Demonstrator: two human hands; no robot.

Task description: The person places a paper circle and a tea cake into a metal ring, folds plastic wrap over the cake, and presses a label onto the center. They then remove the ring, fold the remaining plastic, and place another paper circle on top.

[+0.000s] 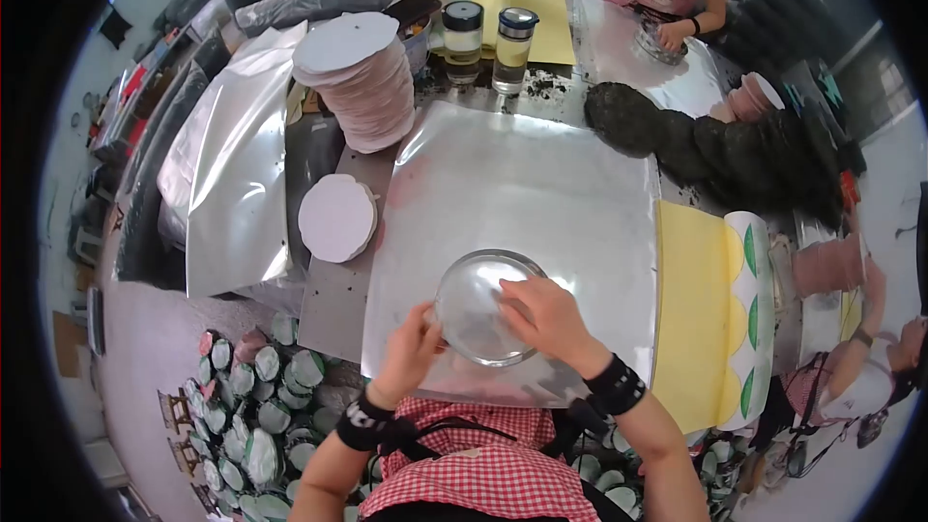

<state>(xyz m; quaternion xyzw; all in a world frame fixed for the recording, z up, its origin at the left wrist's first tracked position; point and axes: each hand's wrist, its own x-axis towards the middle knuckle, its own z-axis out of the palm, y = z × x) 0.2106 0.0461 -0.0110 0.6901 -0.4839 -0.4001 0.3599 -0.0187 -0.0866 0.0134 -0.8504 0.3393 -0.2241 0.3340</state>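
A shallow round dish (476, 329) with a shiny rim lies on a large silvery sheet (522, 184) at the table's near side. It looks silvery or see-through inside. My left hand (410, 350) is closed at the dish's left edge, thumb and fingers pinching the rim. My right hand (549, 321) reaches over the right side of the dish with curled fingers inside the rim; whether anything is between them is hidden. To the left of the sheet is a short stack of white paper discs (336, 217).
A tall stack of pinkish discs (362, 87) stands behind, near two lidded bottles (462, 43). Dark round cakes (696, 143) lean in a row at right. Yellow sheets (691, 319) lie beside the silvery sheet. Co-workers' hands (675, 34) work across the table. Wrapped rounds (261, 435) fill the lower left.
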